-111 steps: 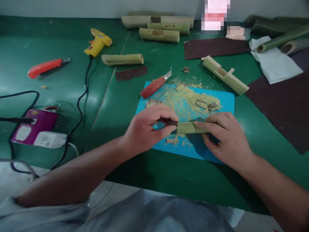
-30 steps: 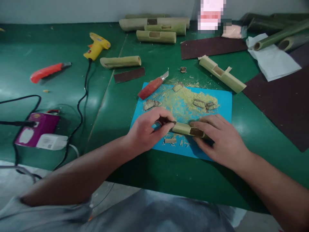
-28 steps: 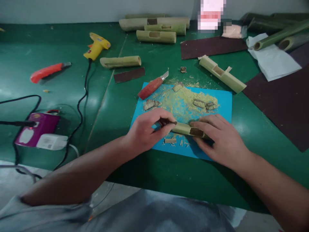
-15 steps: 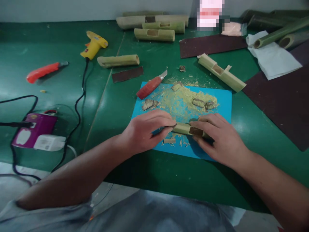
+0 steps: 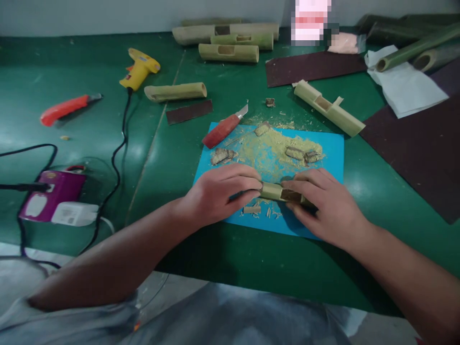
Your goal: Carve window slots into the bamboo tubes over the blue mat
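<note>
My right hand (image 5: 319,199) is wrapped round the right part of a short bamboo tube (image 5: 271,190), which lies level over the blue mat (image 5: 332,163). A rectangular opening in the tube's upper side shows between my hands. At the tube's left end, the fingers and thumb of my left hand (image 5: 228,194) are pinched together. A thin dark edge, like the brown sandpaper-like sheets, shows at their tips, mostly hidden. Behind my hands, bark-covered bamboo chips (image 5: 294,152) and pale shavings (image 5: 266,143) cover the mat. A red-handled knife (image 5: 224,131) rests on the mat's far left corner.
Left are a yellow glue gun (image 5: 138,72), an orange cutter (image 5: 66,109) and a purple power box (image 5: 53,194) with cables. Cut bamboo tubes (image 5: 230,52) line the back. Right are another notched tube (image 5: 328,108), brown sheets (image 5: 424,153) and white paper (image 5: 413,91).
My left fingers have closed in on the tube's left end, and the dark piece at their tips shows less. My right hand and the tube stay almost in place.
</note>
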Demonstrator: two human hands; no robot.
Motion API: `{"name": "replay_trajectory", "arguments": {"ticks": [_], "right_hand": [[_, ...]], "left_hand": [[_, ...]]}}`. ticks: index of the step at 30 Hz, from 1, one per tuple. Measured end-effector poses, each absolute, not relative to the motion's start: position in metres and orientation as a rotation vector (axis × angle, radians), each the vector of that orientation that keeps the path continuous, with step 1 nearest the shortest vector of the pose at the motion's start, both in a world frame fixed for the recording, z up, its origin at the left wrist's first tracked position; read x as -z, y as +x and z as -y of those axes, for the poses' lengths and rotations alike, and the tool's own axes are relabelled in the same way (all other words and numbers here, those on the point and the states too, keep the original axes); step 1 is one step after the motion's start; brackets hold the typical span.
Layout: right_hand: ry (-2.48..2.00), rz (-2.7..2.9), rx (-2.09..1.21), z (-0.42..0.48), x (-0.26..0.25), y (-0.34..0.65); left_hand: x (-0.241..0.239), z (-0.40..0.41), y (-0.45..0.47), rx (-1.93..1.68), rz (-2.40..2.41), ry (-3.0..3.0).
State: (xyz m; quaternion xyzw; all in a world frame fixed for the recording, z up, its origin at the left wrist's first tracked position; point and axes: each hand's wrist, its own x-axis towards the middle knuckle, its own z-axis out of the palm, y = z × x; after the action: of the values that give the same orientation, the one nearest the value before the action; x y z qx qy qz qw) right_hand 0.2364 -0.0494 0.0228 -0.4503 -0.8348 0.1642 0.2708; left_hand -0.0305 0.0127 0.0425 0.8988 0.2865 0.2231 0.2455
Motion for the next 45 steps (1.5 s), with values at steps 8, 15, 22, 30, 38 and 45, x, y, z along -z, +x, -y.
{"name": "replay_trajectory", "arguments": {"ticks": [8,15,22,30,38,45], "right_hand": [[-1.195,2.238,-0.446,0.049,-0.022,0.236],[-1.173,2.230,-0.437,0.047,-0.020,0.234],[-1.178,2.222,-0.455,0.049,-0.019,0.235],[-1.158,2.222,-0.419,0.048,-0.018,0.233],[-1.214,2.232,-0.375,0.051,-0.019,0.231],[-1.442,2.321,-0.252,0.060,-0.032,0.235]], "left_hand": [[-0.043,-0.015,-0.034,-0.631,-0.659,2.552],[-0.039,-0.015,-0.016,-0.609,-0.655,2.666],[-0.042,-0.019,-0.024,-0.682,-0.539,2.848],[-0.046,-0.017,-0.009,-0.676,-0.436,2.960],[-0.044,-0.012,-0.020,-0.701,-0.533,2.974],[-0.044,-0.013,-0.013,-0.755,-0.658,2.778]]}}
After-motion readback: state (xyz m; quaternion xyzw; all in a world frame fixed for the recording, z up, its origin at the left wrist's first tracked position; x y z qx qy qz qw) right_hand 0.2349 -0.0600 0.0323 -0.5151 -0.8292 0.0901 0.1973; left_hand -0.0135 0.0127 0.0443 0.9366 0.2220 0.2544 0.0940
